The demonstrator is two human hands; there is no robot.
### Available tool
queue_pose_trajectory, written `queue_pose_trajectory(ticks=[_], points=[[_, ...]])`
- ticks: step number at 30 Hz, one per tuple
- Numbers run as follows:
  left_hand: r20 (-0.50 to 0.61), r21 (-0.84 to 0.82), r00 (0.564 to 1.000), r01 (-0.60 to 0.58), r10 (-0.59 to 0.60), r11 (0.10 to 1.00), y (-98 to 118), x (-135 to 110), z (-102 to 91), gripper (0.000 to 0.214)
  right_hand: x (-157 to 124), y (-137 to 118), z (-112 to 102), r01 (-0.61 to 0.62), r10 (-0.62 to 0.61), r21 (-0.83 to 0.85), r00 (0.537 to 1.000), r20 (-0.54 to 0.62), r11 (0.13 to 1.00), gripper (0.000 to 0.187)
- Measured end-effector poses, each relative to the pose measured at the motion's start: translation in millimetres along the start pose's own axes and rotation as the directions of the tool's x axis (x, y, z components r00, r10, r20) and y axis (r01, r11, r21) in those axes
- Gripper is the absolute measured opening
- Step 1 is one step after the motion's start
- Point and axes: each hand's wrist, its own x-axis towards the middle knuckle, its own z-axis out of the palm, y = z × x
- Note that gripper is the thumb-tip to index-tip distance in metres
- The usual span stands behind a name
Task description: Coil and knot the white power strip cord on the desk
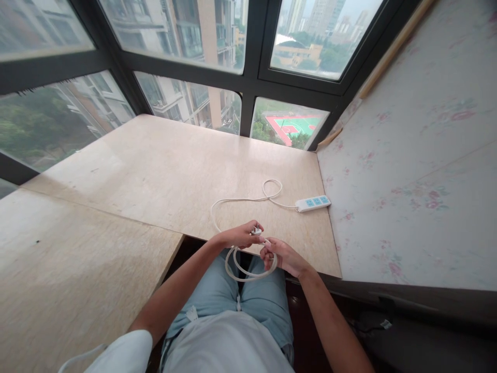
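Observation:
In my left hand [243, 235] is the white plug [256, 231] of an extension cord, its metal prongs showing above the fingers. My right hand [282, 255] is closed around the white cable [250, 280] just beside the plug. Loops of that cable hang below both hands, over my lap. From the hands the cable also runs back across the stone ledge, makes one loose loop, and joins the power strip [312, 203]. The strip lies flat near the right wall, with blue socket faces upward.
A beige stone ledge [163, 160] stretches under dark-framed windows [252, 52]. On the right rises a floral-papered wall [407, 181]. A gap in the ledge holds my legs. A dark object [435, 336] sits low at the right, and a white cord [81, 355] shows at lower left.

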Motion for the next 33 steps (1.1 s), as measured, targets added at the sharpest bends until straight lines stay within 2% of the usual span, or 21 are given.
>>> queue_pose_trajectory(ticks=[5,8,10,13,16,20,25,29,33], points=[[0.010,0.254,1.000,-0.012,0.009,0.967,11,9,6.1,0.060,9,-21,-6,-0.073,0.076,-0.107,0.997,0.026,0.992,0.072],[0.046,0.351,0.993,-0.116,0.107,0.929,18,16,9.8,0.061,17,-32,-10,-0.100,0.116,-0.254,0.992,0.049,0.962,0.068],[0.087,0.390,0.988,-0.152,0.127,0.908,19,18,10.2,0.062,20,-36,-11,-0.113,0.138,-0.343,0.989,0.047,0.933,0.067],[0.112,0.426,0.994,-0.057,0.010,0.903,17,17,8.2,0.069,22,-35,-9,-0.122,0.140,-0.419,0.990,0.012,0.900,0.085],[0.084,0.397,0.993,0.046,-0.086,0.917,16,11,6.1,0.078,22,-26,-3,-0.048,0.032,-0.452,0.999,-0.043,0.891,0.097],[0.052,0.339,0.991,0.101,-0.126,0.935,19,5,6.0,0.088,20,-9,7,0.073,-0.139,-0.470,0.985,-0.107,0.880,0.088],[0.100,0.318,0.989,0.074,-0.111,0.945,19,7,4.6,0.105,15,7,14,0.156,-0.281,-0.471,0.937,-0.208,0.868,0.074],[0.120,0.267,0.984,0.093,-0.129,0.959,14,9,2.9,0.123,13,9,16,0.171,-0.265,-0.386,0.942,-0.207,0.906,0.068],[0.038,0.163,0.996,0.073,-0.080,0.984,2,11,2.9,0.123,14,5,18,0.167,-0.225,-0.245,0.947,-0.230,0.955,0.045]])
